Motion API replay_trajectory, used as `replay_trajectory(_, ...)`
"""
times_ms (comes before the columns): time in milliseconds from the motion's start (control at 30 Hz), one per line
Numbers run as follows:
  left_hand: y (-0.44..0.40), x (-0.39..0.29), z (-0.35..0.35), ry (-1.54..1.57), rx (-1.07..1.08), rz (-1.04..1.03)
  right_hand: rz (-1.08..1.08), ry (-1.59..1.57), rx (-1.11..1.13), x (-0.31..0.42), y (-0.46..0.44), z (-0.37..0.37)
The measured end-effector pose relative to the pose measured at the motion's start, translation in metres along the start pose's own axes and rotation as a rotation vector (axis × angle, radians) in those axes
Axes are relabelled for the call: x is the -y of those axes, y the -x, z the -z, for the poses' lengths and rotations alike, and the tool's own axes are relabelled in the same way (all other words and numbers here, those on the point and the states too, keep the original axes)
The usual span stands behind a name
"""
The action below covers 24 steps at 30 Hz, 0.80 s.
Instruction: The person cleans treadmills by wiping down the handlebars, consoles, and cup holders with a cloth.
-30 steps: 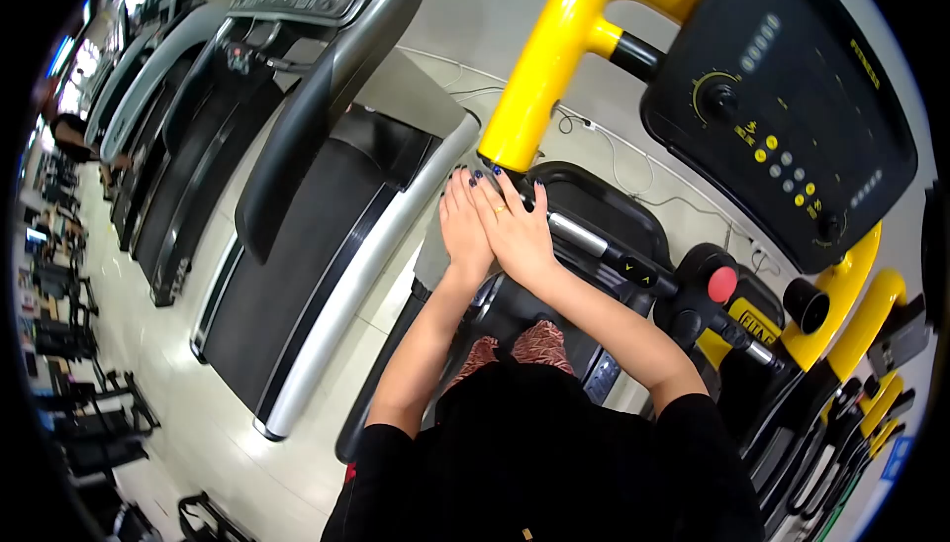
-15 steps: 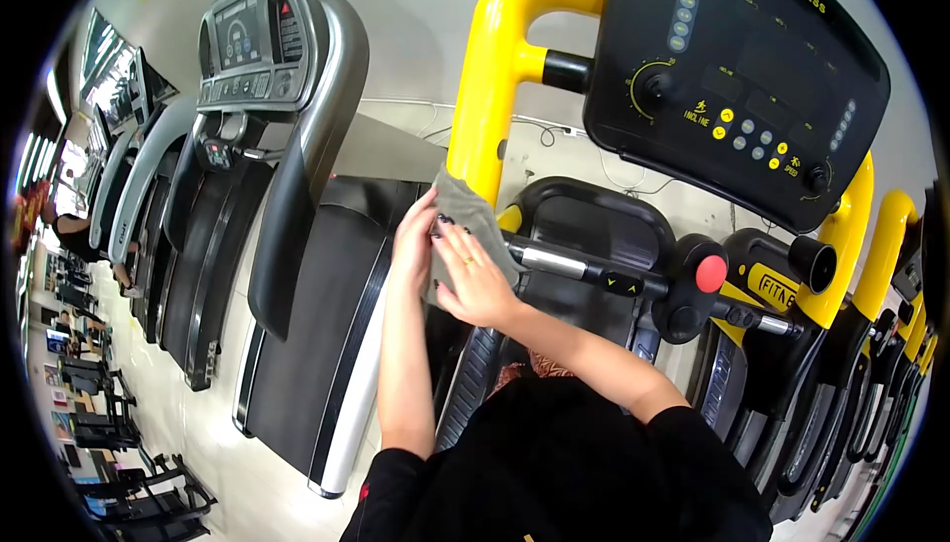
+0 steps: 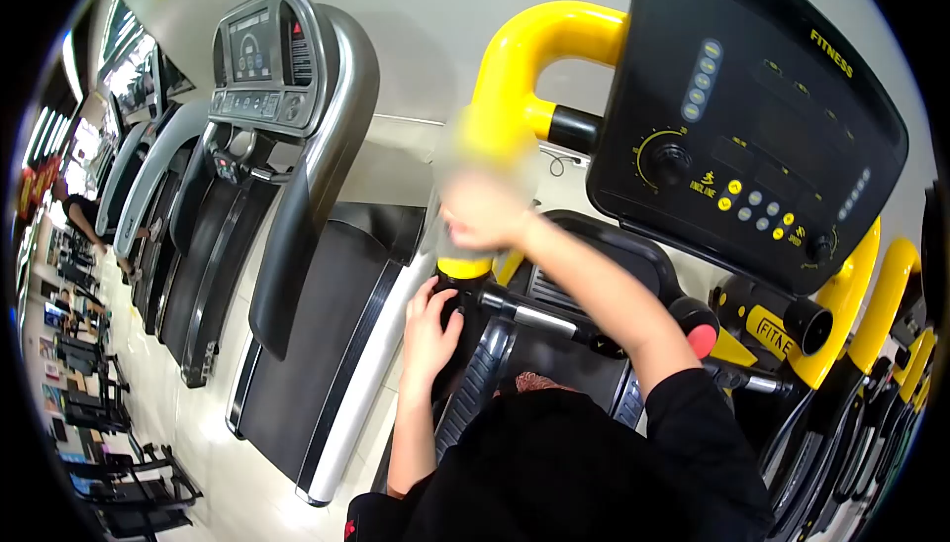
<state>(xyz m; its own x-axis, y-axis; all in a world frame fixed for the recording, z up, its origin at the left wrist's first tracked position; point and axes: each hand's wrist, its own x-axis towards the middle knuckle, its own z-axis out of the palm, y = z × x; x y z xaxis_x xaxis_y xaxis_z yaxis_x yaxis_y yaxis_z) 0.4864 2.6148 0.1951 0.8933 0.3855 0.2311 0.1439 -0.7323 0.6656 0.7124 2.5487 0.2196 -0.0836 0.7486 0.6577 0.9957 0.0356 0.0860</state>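
Observation:
The yellow upright tube [image 3: 498, 97] of a treadmill stands in front of me. My right hand [image 3: 480, 210], smeared by motion, is wrapped against it over a grey cloth [image 3: 432, 215], which shows only as a blur around the fingers. Lower down, my left hand [image 3: 430, 331] rests on the black base [image 3: 457, 295] of the tube, its fingers apart and holding nothing. From that base a black and silver handrail [image 3: 534, 316] runs right toward a red button [image 3: 702, 340]. Above right is the black console [image 3: 752, 116] marked FITNESS, with knobs and small keys.
At left stands a grey treadmill with its console [image 3: 259, 67] and dark running belt [image 3: 317, 344]. Further yellow-framed machines [image 3: 841, 314] line up at right. Other equipment [image 3: 119, 473] and a person [image 3: 81, 217] are at the far left. A cable [image 3: 562, 161] lies behind the tube.
Both hands were together on the cloth at the tube's lower part. My right hand has moved up the tube with the cloth; my left hand has let go and dropped to the black base.

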Motion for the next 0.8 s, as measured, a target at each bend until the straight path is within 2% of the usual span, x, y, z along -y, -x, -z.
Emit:
replay_trajectory(100,-0.005,-0.012,-0.002,-0.058,0.026,0.058,0.008,0.122,-0.138,-0.062,-0.03,0.045)
replay_trajectory(200,-0.005,-0.016,0.001,-0.154,0.052,0.046,-0.014,0.127,-0.123,-0.107,-0.05,0.051)
replay_trajectory(267,-0.005,-0.027,0.007,-0.122,0.046,0.062,-0.183,0.241,0.054,-0.116,-0.054,0.042)
replay_trajectory(300,-0.004,-0.034,0.012,-0.1,0.061,0.057,-0.171,0.228,0.064,-0.106,-0.054,0.041)
replay_trajectory(367,-0.003,-0.042,0.016,-0.08,0.053,0.017,-0.257,0.251,-0.099,-0.081,-0.054,0.044)
replay_trajectory(400,-0.003,-0.045,0.016,-0.014,0.13,0.02,-0.294,0.297,0.056,-0.065,-0.05,0.034)
replay_trajectory(433,-0.003,-0.047,0.015,0.05,0.217,0.021,-0.326,0.283,0.065,-0.041,-0.046,0.026)
replay_trajectory(467,-0.003,-0.046,0.01,0.05,0.217,-0.033,-0.317,0.234,0.08,-0.016,-0.035,0.015)
replay_trajectory(533,-0.004,-0.046,-0.001,0.091,0.214,-0.074,-0.231,0.08,-0.047,0.033,-0.008,-0.014)
replay_trajectory(567,-0.003,-0.047,-0.006,0.133,0.21,-0.105,-0.233,0.111,0.124,0.061,0.009,-0.03)
replay_trajectory(600,-0.006,-0.053,0.001,0.122,0.367,-0.025,-0.218,0.053,0.112,0.083,0.019,-0.035)
replay_trajectory(633,-0.003,-0.055,0.004,0.126,0.378,-0.024,-0.203,-0.005,0.101,0.104,0.029,-0.04)
replay_trajectory(700,0.007,-0.056,0.01,0.148,0.62,0.175,-0.201,-0.067,0.092,0.132,0.039,-0.039)
replay_trajectory(767,0.018,-0.051,0.013,0.203,0.615,0.107,-0.215,-0.104,0.156,0.14,0.047,-0.034)
replay_trajectory(800,0.025,-0.048,0.012,0.272,0.541,0.089,-0.255,-0.105,0.211,0.142,0.047,-0.028)
